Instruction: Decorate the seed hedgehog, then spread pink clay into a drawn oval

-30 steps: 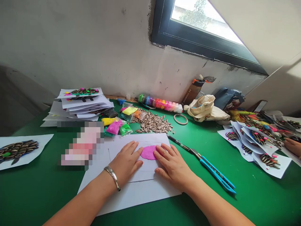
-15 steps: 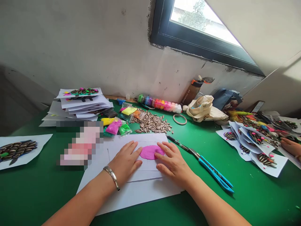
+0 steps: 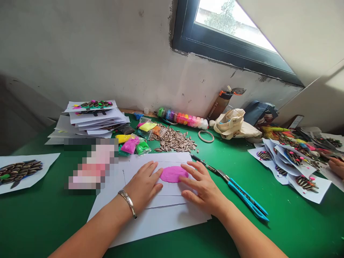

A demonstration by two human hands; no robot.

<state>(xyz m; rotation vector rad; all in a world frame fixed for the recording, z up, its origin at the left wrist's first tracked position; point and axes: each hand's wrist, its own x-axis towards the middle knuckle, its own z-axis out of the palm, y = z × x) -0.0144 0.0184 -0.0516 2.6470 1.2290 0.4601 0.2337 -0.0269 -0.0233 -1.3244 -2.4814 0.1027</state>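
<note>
A flattened oval of pink modelling clay (image 3: 173,174) lies on white paper sheets (image 3: 161,224) in front of me. My left hand (image 3: 143,182) rests flat on the paper, its fingers stretched out beside the clay's left edge. At the clay's right edge is my right hand (image 3: 200,184), fingers spread, with a fingertip on or just over the pink rim. Neither hand grips anything. To the right of the paper lie blue-handled tweezers (image 3: 247,200) and a dark pen-like tool, partly overlapping.
Behind the paper are a heap of striped sunflower seeds (image 3: 176,139) and bagged coloured clay (image 3: 131,145). A paper stack (image 3: 99,118) stands back left. Seed-covered pictures (image 3: 292,161) lie to the right, near another person's hand (image 3: 337,166). A tape ring (image 3: 206,136) sits beyond.
My right hand has shifted slightly right, its fingers lifting a little, so more of the clay's right edge shows. My left hand stays put. The other person's hand has moved slightly.
</note>
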